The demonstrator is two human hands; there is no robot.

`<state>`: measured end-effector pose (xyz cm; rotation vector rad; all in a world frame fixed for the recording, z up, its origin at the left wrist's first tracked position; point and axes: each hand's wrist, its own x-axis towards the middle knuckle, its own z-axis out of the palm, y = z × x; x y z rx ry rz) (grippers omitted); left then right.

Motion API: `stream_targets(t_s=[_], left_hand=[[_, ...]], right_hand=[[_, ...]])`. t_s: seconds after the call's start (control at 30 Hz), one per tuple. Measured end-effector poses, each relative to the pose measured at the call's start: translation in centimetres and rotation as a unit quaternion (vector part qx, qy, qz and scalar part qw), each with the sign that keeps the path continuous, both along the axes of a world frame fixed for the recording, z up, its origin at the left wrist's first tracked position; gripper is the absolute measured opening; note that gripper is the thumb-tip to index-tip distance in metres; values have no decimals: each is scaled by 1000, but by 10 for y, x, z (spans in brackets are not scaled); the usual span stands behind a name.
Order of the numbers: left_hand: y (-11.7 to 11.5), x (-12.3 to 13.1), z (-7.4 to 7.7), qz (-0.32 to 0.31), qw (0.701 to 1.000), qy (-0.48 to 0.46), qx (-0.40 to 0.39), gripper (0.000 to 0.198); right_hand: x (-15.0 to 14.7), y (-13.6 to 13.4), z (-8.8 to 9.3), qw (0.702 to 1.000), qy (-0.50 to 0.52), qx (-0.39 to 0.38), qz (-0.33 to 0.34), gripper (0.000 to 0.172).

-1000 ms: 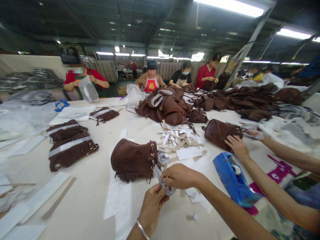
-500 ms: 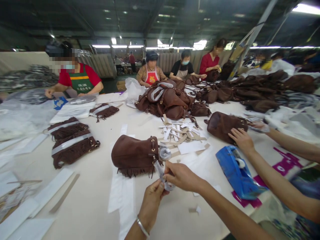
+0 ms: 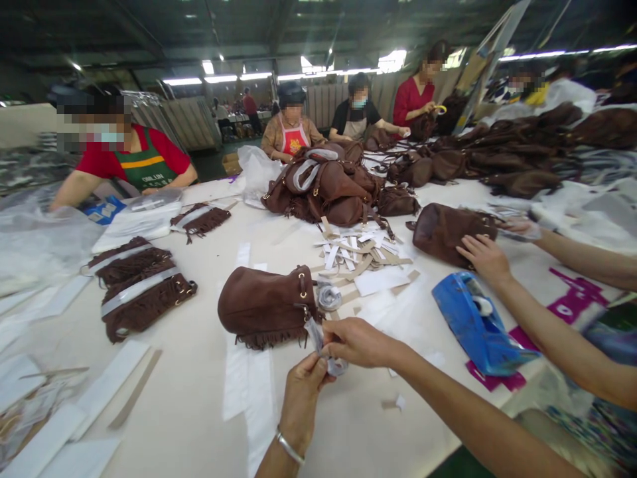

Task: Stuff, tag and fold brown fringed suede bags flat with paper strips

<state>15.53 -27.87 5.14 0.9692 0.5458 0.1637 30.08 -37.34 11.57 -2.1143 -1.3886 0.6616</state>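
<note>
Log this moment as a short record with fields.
left hand: pinches the wrapped strap
right hand: grips the same strap
strap: leads to the fringed bag on the table
nearby: blue tape dispenser, paper strips
co-worker's hand: on another bag

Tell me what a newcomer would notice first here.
At centre, a brown fringed bag lies on the table, and just in front the left hand and right hand pinch its wrapped strap. Behind it rises a pile of brown bags; to the right sits a blue tape dispenser.
</note>
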Motion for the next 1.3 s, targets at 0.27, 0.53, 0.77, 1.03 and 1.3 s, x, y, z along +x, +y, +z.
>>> stream_targets(t_s=[0.27,0.53,0.77,1.03,1.3], left_hand=[[-5,0,-2,-12,1000,-19,-5,36],[-9,11,-7,26,999,-19,-25,35],[-12,15,-8,40,997,-41,-43,34],[-18,18,-10,46,996,-36,-73,36],[-6,16,-12,71,990,-9,-124,39]], right_hand=[[-14,-11,-15,997,-4,57,-45,5],[-22,-12,-20,990,-72,93,-80,16],[-24,-8,-25,984,-91,112,-106,20],[-28,4,-36,973,-144,114,-144,27],[-3,-14,-57,954,173,183,-162,40]])
